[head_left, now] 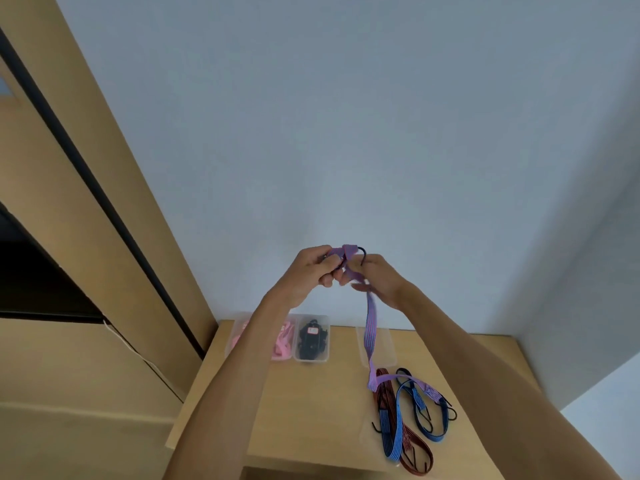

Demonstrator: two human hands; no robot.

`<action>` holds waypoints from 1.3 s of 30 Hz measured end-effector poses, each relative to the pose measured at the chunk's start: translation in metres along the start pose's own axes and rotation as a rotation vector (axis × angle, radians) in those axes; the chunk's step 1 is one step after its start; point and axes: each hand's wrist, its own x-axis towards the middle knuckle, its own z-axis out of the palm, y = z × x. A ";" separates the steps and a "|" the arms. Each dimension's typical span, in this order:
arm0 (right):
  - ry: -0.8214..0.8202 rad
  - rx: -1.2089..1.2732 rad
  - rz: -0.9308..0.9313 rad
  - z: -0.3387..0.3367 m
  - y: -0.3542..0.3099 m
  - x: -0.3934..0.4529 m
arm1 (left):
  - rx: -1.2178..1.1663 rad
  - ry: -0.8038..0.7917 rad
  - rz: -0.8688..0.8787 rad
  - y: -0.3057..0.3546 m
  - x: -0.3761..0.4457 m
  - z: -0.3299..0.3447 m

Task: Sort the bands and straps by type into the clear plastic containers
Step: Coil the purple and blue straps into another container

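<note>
Both hands are raised above the table (311, 427), each closed on the top end of the purple strap (370, 323): the left hand (308, 271) pinches a folded loop, the right hand (377, 275) holds the part beside the black hook (362, 254). The strap's long axis hangs almost straight down from the right hand, and its far end lies on the table among the blue straps (419, 407) and the red strap (415, 448). The empty container (391, 351) sits right behind that hanging length, nearer the right hand; the pink bands' container (235, 337) and the black bands' container (325, 337) stand to the left.
</note>
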 end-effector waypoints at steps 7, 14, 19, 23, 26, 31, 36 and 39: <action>-0.002 -0.338 0.086 0.014 -0.011 0.001 | 0.346 0.455 -0.079 -0.033 0.019 -0.001; 0.155 -1.128 -0.099 -0.006 -0.031 0.006 | 0.748 0.079 -0.093 -0.040 0.029 0.011; 0.116 -0.653 -0.240 -0.032 -0.036 0.009 | 0.277 -0.190 -0.098 -0.028 0.023 0.010; -0.063 0.098 -0.111 -0.041 -0.020 0.003 | -0.198 -0.255 0.018 -0.017 0.023 0.006; 0.049 0.207 -0.050 -0.015 -0.004 0.009 | -0.304 -0.035 0.015 -0.019 0.034 0.019; 0.148 -0.147 0.038 0.003 0.004 0.014 | 0.172 0.461 -0.083 -0.040 0.043 0.019; 0.035 -0.720 -0.031 0.000 -0.001 0.013 | 0.680 0.367 -0.108 -0.052 0.035 0.005; 0.144 -0.850 -0.208 -0.010 -0.015 0.019 | 0.700 0.060 -0.156 -0.047 0.031 0.008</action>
